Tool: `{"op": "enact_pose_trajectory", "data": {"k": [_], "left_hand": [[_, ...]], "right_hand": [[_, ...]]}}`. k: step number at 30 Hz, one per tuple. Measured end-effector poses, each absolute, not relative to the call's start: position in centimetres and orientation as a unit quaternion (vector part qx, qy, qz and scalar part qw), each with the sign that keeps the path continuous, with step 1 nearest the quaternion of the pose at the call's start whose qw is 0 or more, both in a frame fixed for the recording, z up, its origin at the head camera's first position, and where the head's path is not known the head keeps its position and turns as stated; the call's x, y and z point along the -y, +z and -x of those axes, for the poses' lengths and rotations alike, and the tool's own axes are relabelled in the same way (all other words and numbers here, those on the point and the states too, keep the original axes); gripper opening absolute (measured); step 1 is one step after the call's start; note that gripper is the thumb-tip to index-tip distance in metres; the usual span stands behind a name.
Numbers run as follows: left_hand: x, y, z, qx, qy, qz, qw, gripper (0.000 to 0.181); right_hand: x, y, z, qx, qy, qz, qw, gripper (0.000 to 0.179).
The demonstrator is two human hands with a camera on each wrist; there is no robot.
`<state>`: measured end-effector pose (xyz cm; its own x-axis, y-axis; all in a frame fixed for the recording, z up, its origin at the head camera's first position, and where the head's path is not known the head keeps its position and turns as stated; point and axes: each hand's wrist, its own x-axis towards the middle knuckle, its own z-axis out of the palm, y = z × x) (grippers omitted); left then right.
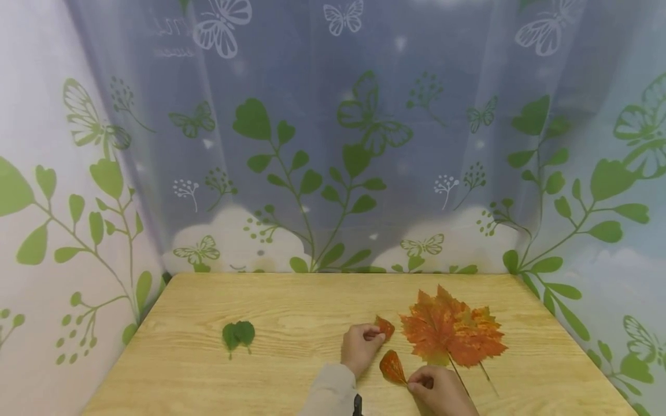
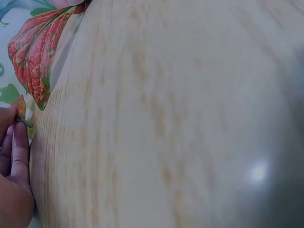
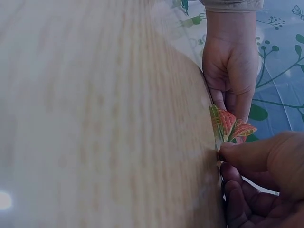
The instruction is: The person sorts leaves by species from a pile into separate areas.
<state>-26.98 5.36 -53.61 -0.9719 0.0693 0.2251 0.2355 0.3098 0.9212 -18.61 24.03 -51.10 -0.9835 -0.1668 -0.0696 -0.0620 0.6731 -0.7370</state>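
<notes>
My left hand (image 1: 359, 349) pinches a small red-orange leaf (image 1: 385, 327) between thumb and fingertips, low over the wooden table. Just right of and below it, my right hand (image 1: 439, 390) pinches the thin stem of a second red-orange leaf (image 1: 392, 367), whose blade points up and left toward the left hand. In the right wrist view, red leaf blades (image 3: 229, 124) with yellow veins show between the two hands. Beyond the right hand lie large orange maple leaves (image 1: 442, 326), overlapping each other, their long stems running toward me and partly behind that hand.
Two green leaves (image 1: 238, 334) with short stems lie side by side on the left of the wooden table (image 1: 291, 300). Behind and beside the table hangs a curtain (image 1: 312, 144) printed with green plants and butterflies.
</notes>
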Motion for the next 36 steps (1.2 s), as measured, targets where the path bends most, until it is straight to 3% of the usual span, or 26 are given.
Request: {"op": "enact_pose_trajectory", "data": {"k": [12,22,36], "left_hand": [[-4.7,-53.1,27.3,0.769,-0.637,0.045,0.018,0.019],[-3.8,-50.1,26.5,0.702,-0.708,0.076,-0.003,0.022],[-1.0,-48.3,25.6,0.695,-0.711,0.107,-0.019,0.022]], "right_hand": [[-24.0,-51.3,18.9,-0.913,-0.398,0.064,0.055,0.008],[-23.9,-51.1,18.8,-0.920,-0.381,0.084,0.040,0.011],[-24.0,-51.2,19.8,-0.910,-0.396,0.111,0.060,0.011]]}}
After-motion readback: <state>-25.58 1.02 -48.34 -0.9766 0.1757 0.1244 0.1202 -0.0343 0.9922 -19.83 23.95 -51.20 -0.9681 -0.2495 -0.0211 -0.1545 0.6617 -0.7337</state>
